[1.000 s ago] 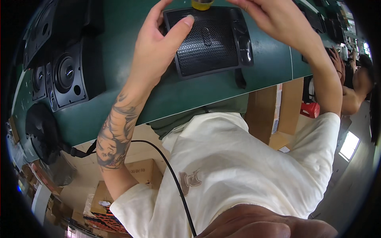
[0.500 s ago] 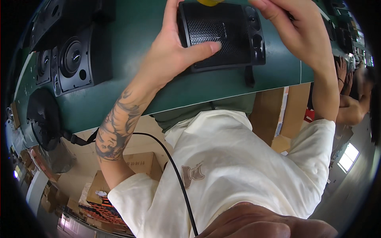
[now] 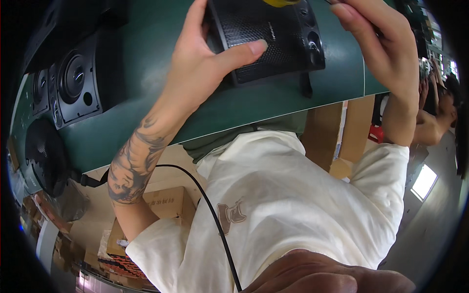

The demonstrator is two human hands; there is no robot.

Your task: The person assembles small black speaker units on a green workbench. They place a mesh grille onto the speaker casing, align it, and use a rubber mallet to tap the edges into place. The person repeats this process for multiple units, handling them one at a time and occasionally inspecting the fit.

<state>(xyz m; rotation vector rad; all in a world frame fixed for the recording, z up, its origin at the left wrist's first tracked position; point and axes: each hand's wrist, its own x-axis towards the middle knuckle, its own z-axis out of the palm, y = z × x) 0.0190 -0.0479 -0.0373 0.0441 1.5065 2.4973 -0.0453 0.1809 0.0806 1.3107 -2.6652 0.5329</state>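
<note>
A black speaker (image 3: 288, 49) with a mesh grille lies on the green tabletop before me. My left hand (image 3: 205, 56) grips its left end, the thumb pressed on the grille and the fingers over the far side. A round yellow thing (image 3: 282, 2) shows above the far edge of the speaker, mostly cut off by the top of the view. My right hand (image 3: 378, 41) is raised to the right of the speaker, thumb and finger pinched near the top edge. Only a bit of something dark shows at those fingertips; its kind is hidden.
Another black speaker (image 3: 78, 80) with bare round cones stands at the left. A black mesh piece (image 3: 44, 156) with a strap sits at the table's left edge. Cardboard boxes (image 3: 168, 202) lie below the table. Another person's arm (image 3: 430, 129) shows at the far right.
The speaker and my left hand now appear slightly higher and farther left, with the whole view shifted. My right hand has moved a little to the right, away from the speaker.
</note>
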